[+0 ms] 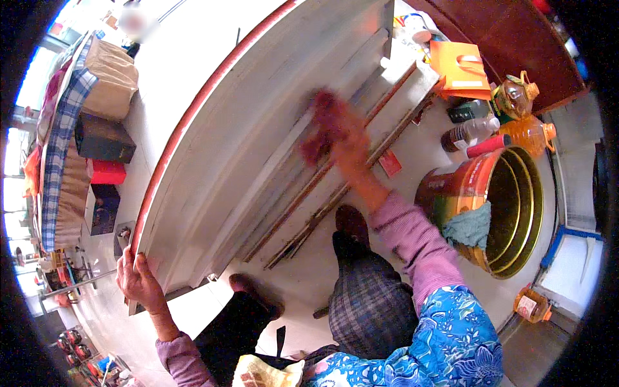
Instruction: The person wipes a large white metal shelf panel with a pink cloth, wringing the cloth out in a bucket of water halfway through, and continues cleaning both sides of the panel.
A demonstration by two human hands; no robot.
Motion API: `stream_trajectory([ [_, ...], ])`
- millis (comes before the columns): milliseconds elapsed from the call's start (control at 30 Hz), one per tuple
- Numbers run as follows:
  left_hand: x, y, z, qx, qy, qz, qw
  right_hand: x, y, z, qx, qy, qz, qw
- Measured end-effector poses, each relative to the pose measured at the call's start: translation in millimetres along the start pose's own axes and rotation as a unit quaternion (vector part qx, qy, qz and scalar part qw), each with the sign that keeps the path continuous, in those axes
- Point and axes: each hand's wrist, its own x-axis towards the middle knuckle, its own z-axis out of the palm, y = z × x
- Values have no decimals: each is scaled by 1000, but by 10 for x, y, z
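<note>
A large pale panel [251, 122] with long ridges and a red edge leans at a slant in front of me. My left hand [143, 284] grips its lower left corner, fingers over the rim. Pressed against the ridged face is a dark red cloth [322, 116], bunched in my right hand [350, 143]; motion blurs both. Below that hand, dark-edged strips [303, 226] run along the panel's near side. My feet are close to its lower edge, one dark shoe [351, 224] near the strips.
On the right, a large tin drum [445, 187] lies tilted with a grey-green cloth [467, 227] over its rim. Behind it are an oil jug [525, 134], a dark bottle [471, 133] and an orange paper bag [459, 71]. Boxes [103, 138] stand far left by a plaid-covered table [57, 161].
</note>
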Motion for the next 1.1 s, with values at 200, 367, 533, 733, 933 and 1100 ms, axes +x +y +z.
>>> stream_trajectory([
  [200,-48,34,10,-22,-19,-47,998,1434,1247,-309,77,100,192,973],
  [367,-199,144,261,-47,-3,-23,999,1513,2219,-222,-293,-5,72,953],
  [533,-106,66,-56,3,13,-27,1000,634,1225,443,-250,1,8,968],
  [733,-132,151,40,-29,27,3,999,-668,692,812,330,-54,188,923],
  [933,-101,30,-111,7,29,9,1000,-1742,-376,932,79,-306,23,949],
  [1100,-55,210,168,-51,17,-4,999,-1784,15,858,158,-380,201,889],
])
